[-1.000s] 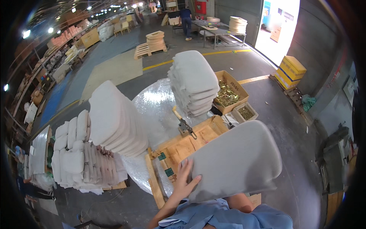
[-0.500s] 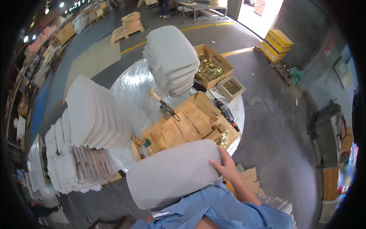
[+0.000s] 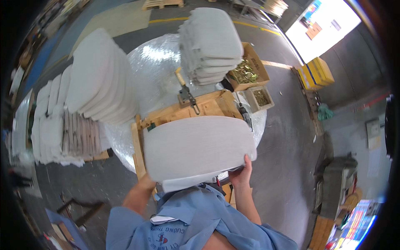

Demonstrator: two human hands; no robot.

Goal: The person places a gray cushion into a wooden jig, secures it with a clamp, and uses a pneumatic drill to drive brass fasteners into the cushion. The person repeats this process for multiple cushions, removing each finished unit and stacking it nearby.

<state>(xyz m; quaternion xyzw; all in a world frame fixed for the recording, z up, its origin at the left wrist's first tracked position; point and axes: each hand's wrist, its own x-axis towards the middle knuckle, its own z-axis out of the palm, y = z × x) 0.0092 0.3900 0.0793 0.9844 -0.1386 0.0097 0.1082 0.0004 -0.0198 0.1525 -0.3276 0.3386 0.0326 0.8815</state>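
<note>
Head view: cushion [image 3: 200, 146], probably light, soft; best held at ends. Right hand [image 3: 241, 173] pinching its edge; left hand [image 3: 145, 184], grip unclear.

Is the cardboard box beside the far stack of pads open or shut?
Open: no lid covers the cardboard box, and the gold-coloured metal pieces inside show from above.

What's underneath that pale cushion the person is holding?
Past the far and left edges of the pale cushion, parts of a wooden frame show; the frame's middle is covered, so I can't see what's there.
</note>
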